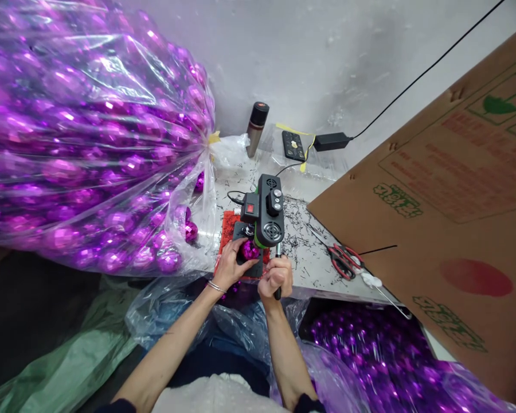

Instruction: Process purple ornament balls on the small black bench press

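Observation:
Between the thumb and fingers of my left hand is a shiny magenta faceted ball, held low under the front of a small black machine. The machine has two round vents, silver knobs and a red switch, and its base stands on a red mat. My right hand is wrapped round the black grip of a metal lever at the machine's right side. A bracelet circles my left wrist.
A huge clear bag of magenta balls fills the left. Behind stand a flask, a phone and a power adapter. Red-handled scissors lie right, beside a large cardboard box. More purple balls sit below the table.

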`<state>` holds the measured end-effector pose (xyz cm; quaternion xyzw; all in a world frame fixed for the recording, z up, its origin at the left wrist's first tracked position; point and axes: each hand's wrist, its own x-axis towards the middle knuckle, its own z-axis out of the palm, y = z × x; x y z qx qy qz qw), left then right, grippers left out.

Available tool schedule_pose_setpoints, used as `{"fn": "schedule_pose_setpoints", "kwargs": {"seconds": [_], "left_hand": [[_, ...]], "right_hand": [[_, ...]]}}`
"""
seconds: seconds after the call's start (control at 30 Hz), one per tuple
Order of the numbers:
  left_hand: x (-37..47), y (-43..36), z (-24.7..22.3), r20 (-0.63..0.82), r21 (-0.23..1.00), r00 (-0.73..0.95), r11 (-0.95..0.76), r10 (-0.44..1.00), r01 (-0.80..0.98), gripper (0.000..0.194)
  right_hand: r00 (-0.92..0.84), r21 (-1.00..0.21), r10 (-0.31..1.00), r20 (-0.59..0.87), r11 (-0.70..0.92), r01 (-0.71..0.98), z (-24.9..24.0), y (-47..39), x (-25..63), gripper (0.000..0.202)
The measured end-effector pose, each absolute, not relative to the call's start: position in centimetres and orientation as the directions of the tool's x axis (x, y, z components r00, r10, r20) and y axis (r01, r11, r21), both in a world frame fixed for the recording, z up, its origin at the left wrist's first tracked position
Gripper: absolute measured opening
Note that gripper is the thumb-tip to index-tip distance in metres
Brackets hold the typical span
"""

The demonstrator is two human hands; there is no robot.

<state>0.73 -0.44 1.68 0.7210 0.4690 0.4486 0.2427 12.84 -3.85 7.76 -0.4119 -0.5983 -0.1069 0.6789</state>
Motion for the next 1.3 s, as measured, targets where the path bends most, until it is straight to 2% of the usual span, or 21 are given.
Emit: {"fn": "schedule_pose_setpoints", "kwargs": {"seconds": [0.2, 0.67, 1.3], "left_hand": [[0.76, -0.4, 1.56, 0.413, 0.777, 0.157, -0.437, 0.897, 0.454, 0.055], [0.71, -0.39, 1.81, 0.406, 0.778, 0.165, -0.435, 0.899, 0.454, 0.055], [0.71, -0.39, 1.99, 0.406, 0.769, 0.167, -0.435, 0.898, 0.468, 0.056]], "right_hand": [[0.255, -0.401, 0.314, 0.915, 0.635, 0.66, 7.69, -3.6, 12.79, 0.038], [0.248, -0.419, 0.344, 0.905, 0.633, 0.651, 7.59, -3.8, 13.0, 0.038], [0.247, -0.397, 0.321, 0.914, 0.59, 0.702, 7.47, -3.71, 12.93, 0.039]]}}
